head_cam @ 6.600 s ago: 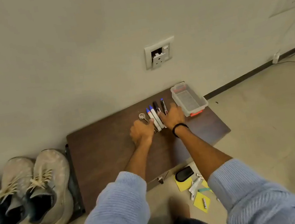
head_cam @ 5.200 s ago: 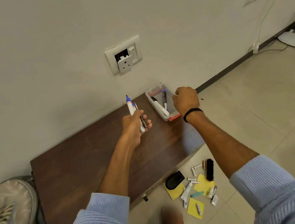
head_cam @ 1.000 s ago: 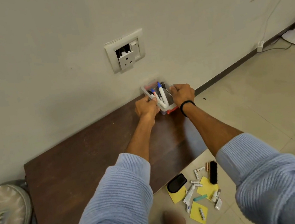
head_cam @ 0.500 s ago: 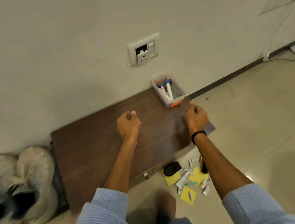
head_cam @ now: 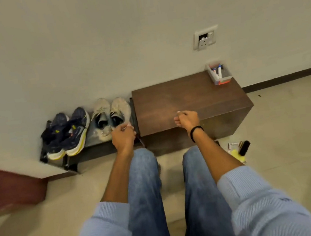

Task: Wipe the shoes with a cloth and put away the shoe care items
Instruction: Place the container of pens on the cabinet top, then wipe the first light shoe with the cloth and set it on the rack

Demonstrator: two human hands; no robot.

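Both hands have been drawn back from the clear plastic tray of markers (head_cam: 219, 75), which is left at the back right corner of the dark brown wooden bench (head_cam: 178, 98). Off the bench's left edge, the pale grey sneakers (head_cam: 111, 115) are set on a low dark rack (head_cam: 95, 152), just beside the navy sneakers with yellow soles (head_cam: 66, 132). The left hand (head_cam: 123, 139) is held at one pale sneaker's heel, fingers curled; whether it grips cannot be told. The right hand (head_cam: 187, 120) is held over the bench's front edge, fingers curled on nothing. A black brush (head_cam: 244, 147) is seen on the floor.

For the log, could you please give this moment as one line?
left hand: at white shoe | right hand: above bench | markers: in tray
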